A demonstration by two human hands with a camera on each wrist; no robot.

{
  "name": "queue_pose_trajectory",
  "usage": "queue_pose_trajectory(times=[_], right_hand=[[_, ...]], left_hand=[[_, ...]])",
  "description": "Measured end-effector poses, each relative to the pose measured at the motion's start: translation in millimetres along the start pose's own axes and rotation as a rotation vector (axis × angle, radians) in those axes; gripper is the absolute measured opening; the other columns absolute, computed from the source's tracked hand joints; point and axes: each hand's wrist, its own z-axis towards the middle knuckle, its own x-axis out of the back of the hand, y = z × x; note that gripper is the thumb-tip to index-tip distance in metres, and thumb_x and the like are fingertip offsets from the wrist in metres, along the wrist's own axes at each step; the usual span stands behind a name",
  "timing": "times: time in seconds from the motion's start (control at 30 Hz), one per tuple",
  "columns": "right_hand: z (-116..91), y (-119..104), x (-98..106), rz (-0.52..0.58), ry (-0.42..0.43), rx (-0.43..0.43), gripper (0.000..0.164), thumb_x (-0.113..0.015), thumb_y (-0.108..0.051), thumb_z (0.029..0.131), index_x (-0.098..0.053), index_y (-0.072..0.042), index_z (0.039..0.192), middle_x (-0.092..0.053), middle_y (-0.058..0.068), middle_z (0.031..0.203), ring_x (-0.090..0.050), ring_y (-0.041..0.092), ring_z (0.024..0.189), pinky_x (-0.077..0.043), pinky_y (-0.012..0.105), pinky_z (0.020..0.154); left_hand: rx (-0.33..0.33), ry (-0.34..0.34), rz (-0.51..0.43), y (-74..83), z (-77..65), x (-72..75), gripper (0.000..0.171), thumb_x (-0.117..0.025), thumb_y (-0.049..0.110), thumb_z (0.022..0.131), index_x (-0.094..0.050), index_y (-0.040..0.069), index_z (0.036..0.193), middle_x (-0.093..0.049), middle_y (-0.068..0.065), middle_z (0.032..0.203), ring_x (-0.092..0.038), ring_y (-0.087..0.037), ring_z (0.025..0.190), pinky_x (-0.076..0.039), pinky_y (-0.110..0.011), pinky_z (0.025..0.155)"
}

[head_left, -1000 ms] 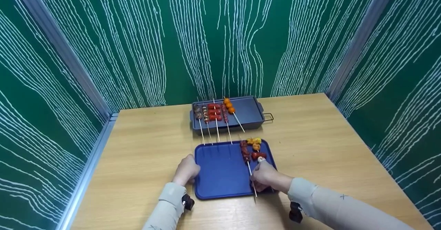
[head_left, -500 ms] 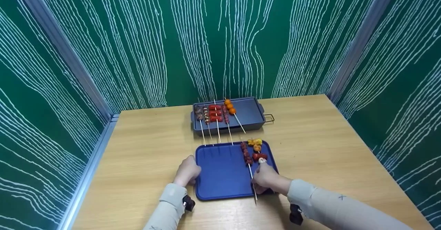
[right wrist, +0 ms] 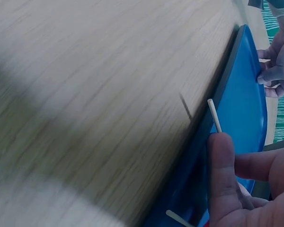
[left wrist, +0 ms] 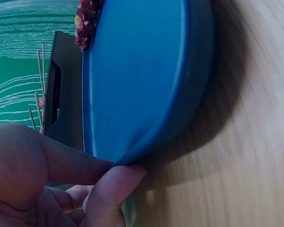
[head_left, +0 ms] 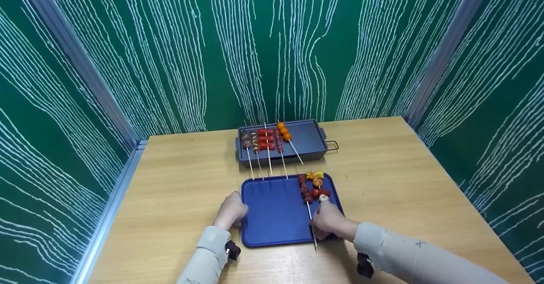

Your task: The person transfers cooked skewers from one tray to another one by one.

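Note:
A blue tray point(head_left: 272, 216) lies on the table, and my left hand point(head_left: 231, 209) pinches its left rim between thumb and finger, clearly seen in the left wrist view. My right hand point(head_left: 327, 219) is over the tray's right side, pinching the thin stick of a dark red meat skewer point(head_left: 304, 188) between thumb and finger. That stick's end point(right wrist: 213, 111) pokes past the thumb in the right wrist view. Right beside the meat lies a mixed skewer point(head_left: 315, 175) with yellow, orange, red and white pieces. My right hand hides its lower part.
Behind the tray stands a dark grey grill box point(head_left: 306, 137) with a wire handle point(head_left: 332, 145) on its right. Several skewers lie across its left half, including red sausages point(head_left: 266, 139) and orange balls point(head_left: 284, 131). Their sticks reach toward the tray. Green patterned panels point(head_left: 263, 54) surround the table.
The meat skewer has shifted slightly right, and its meat now sits closer to the mixed skewer. My right hand keeps its pinch on the stick. The left hand and tray stay in place.

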Motion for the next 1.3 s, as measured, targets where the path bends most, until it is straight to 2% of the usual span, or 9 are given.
queue_pose_trajectory(times=[0.27, 0.53, 0.67, 0.77, 1.07, 1.3], right_hand=[[1, 0, 1, -0.040, 0.016, 0.031, 0.017, -0.068, -0.001, 0.082, -0.061, 0.001, 0.066, -0.063, 0.009, 0.050, -0.064, 0.022, 0.043, -0.056, 0.036, 0.043], [4, -16, 21, -0.012, 0.036, 0.059, 0.026, -0.050, 0.006, 0.081, -0.056, -0.001, 0.057, -0.061, 0.012, 0.048, -0.063, 0.023, 0.041, -0.056, 0.037, 0.042], [4, -30, 34, 0.002, 0.032, 0.064, 0.026, -0.046, 0.003, 0.087, -0.065, 0.006, 0.070, -0.063, 0.012, 0.052, -0.065, 0.023, 0.044, -0.057, 0.036, 0.044], [5, -39, 44, -0.007, 0.033, 0.060, 0.023, -0.051, 0.000, 0.088, -0.069, 0.008, 0.076, -0.065, 0.012, 0.054, -0.065, 0.023, 0.045, -0.058, 0.035, 0.045], [9, -62, 65, -0.044, 0.007, 0.069, 0.019, -0.064, -0.007, 0.089, -0.064, 0.000, 0.070, -0.064, 0.009, 0.055, -0.064, 0.020, 0.047, -0.058, 0.034, 0.047], [17, -75, 76, 0.013, -0.020, 0.080, 0.009, -0.063, -0.004, 0.087, -0.063, 0.002, 0.079, -0.062, 0.008, 0.055, -0.059, 0.016, 0.042, -0.055, 0.030, 0.043]], left_hand=[[-0.012, -0.001, 0.004, 0.2, -0.5, 0.2, 0.025, -0.049, 0.001, 0.084, -0.054, -0.006, 0.108, -0.060, -0.023, 0.091, -0.058, -0.023, 0.042, -0.052, -0.036, 0.037], [-0.027, -0.007, 0.015, -2.4, 0.0, 0.0, 0.027, -0.049, 0.001, 0.083, -0.054, -0.006, 0.109, -0.059, -0.021, 0.088, -0.058, -0.023, 0.044, -0.052, -0.036, 0.036], [-0.025, -0.005, 0.007, -2.1, 0.2, 0.3, 0.027, -0.050, 0.002, 0.084, -0.054, -0.007, 0.109, -0.059, -0.022, 0.090, -0.058, -0.023, 0.043, -0.052, -0.036, 0.036], [-0.017, -0.008, 0.005, -1.8, 1.0, 0.1, 0.027, -0.050, 0.002, 0.084, -0.054, -0.007, 0.109, -0.059, -0.023, 0.092, -0.058, -0.023, 0.043, -0.052, -0.035, 0.036], [-0.008, 0.000, 0.006, -0.1, 1.0, 1.0, 0.022, -0.050, 0.002, 0.084, -0.054, -0.005, 0.105, -0.059, -0.023, 0.090, -0.058, -0.024, 0.044, -0.052, -0.035, 0.036], [-0.019, 0.005, 0.005, -0.1, 0.1, 0.3, 0.020, -0.050, 0.001, 0.083, -0.054, -0.005, 0.102, -0.059, -0.021, 0.088, -0.058, -0.024, 0.044, -0.053, -0.035, 0.037]])
